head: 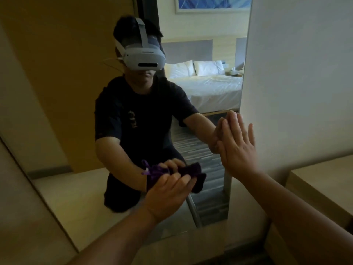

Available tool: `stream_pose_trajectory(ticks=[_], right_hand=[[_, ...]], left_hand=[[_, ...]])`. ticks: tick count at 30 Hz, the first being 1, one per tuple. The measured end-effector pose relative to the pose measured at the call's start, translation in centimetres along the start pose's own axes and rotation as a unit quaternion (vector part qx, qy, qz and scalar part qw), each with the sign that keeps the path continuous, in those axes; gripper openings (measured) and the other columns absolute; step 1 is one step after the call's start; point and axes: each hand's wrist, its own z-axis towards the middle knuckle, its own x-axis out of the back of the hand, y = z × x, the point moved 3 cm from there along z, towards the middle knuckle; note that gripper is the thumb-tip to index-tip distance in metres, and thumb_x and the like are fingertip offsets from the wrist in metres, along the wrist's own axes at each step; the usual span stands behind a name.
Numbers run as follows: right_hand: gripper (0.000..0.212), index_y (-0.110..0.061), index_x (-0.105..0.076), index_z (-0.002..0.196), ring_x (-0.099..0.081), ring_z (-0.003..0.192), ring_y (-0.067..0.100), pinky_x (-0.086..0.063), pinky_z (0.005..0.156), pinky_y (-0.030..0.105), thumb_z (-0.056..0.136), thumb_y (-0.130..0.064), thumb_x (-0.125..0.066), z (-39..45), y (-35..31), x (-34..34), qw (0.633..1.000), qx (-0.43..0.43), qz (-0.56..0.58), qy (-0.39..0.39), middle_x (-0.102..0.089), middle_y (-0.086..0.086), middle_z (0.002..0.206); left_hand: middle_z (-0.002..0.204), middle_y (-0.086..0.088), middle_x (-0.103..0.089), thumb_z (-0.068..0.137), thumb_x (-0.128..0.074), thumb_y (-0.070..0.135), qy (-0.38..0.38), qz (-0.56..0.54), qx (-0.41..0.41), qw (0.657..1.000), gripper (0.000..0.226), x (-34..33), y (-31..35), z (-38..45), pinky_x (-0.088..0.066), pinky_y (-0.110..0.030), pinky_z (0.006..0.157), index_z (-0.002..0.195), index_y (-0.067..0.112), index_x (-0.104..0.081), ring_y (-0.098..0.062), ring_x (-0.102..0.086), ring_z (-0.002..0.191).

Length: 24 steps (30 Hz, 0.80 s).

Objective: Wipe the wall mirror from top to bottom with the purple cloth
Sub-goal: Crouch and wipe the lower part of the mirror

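Purple cloth (pixel 193 174); reflected white bed (pixel 210 88), dark shirt (pixel 137 119).

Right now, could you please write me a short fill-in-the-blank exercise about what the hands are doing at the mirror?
1. The left hand presses a cloth of ____ colour against the mirror.
2. The right hand lies ____ with its fingers spread, at the mirror's right edge.
3. Reflected behind the person is a ____ with white pillows.

Missing words: purple; flat; bed
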Motion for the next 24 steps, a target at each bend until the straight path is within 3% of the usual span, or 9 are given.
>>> stream_pose_trajectory(ticks=[7,10,12,14,16,19,24], right_hand=[[0.058,-0.01,-0.017,0.156,0.004,0.153,0.027,-0.006,0.122,0.055,0.104,-0.03,-0.035,-0.3,0.1,1.5,0.999,0.013,0.038,-0.015,-0.002,0.01,0.165],[0.059,-0.011,-0.011,0.157,0.004,0.153,0.024,-0.004,0.123,0.049,0.104,-0.033,-0.026,0.0,1.6,2.1,0.995,-0.054,0.078,-0.011,0.001,0.009,0.165],[0.059,-0.013,-0.006,0.157,0.01,0.152,0.022,-0.002,0.124,0.048,0.105,-0.036,-0.018,0.6,3.7,2.0,0.987,-0.129,0.089,-0.027,0.006,0.009,0.165],[0.059,-0.017,0.004,0.157,0.018,0.15,0.02,-0.002,0.123,0.052,0.105,-0.036,-0.017,1.2,5.7,1.3,0.979,-0.168,0.084,-0.079,0.014,0.006,0.165],[0.064,-0.02,0.015,0.155,0.024,0.148,0.021,0.0,0.123,0.053,0.105,-0.034,-0.023,1.4,6.6,0.5,0.976,-0.168,0.057,-0.126,0.023,0.004,0.163],[0.072,-0.021,0.02,0.153,0.026,0.148,0.024,0.004,0.122,0.052,0.103,-0.036,-0.029,1.3,6.7,-0.1,0.977,-0.159,0.052,-0.13,0.027,0.004,0.161],[0.069,-0.023,0.019,0.154,0.024,0.149,0.023,0.004,0.123,0.048,0.103,-0.045,-0.022,1.1,7.4,-1.0,0.981,-0.151,0.038,-0.115,0.026,0.003,0.162]], left_hand=[[0.113,0.0,-0.06,0.101,-0.045,0.01,-0.039,-0.053,0.023,0.998,0.034,0.5,1.3,-1.1,-0.041,-0.036,0.082,0.13,0.019,-0.061,-0.02,-0.058,0.094],[0.115,-0.004,-0.06,0.093,-0.055,0.013,-0.052,-0.082,0.024,0.995,0.039,1.6,0.2,0.2,-0.038,-0.037,0.081,0.131,0.015,-0.061,-0.024,-0.06,0.091],[0.116,-0.007,-0.061,0.09,-0.065,0.014,-0.027,-0.09,0.046,0.995,0.039,2.5,-1.5,2.6,-0.04,-0.04,0.08,0.13,0.014,-0.064,-0.028,-0.06,0.091],[0.115,-0.009,-0.062,0.095,-0.061,0.01,0.022,-0.084,0.065,0.994,0.034,3.6,-3.8,6.9,-0.042,-0.044,0.078,0.129,0.014,-0.065,-0.031,-0.059,0.09],[0.114,-0.009,-0.064,0.1,-0.057,0.008,0.083,-0.061,0.084,0.991,0.03,5.1,-6.7,12.5,-0.043,-0.044,0.078,0.128,0.014,-0.066,-0.031,-0.058,0.092],[0.112,-0.01,-0.067,0.097,-0.06,0.008,0.159,0.005,0.091,0.983,0.03,6.6,-11.4,21.6,-0.043,-0.044,0.083,0.125,0.014,-0.068,-0.032,-0.059,0.093],[0.113,-0.005,-0.066,0.097,-0.059,0.015,0.14,0.074,0.105,0.982,0.031,5.8,-13.4,27.7,-0.04,-0.039,0.081,0.128,0.017,-0.064,-0.028,-0.061,0.094]])
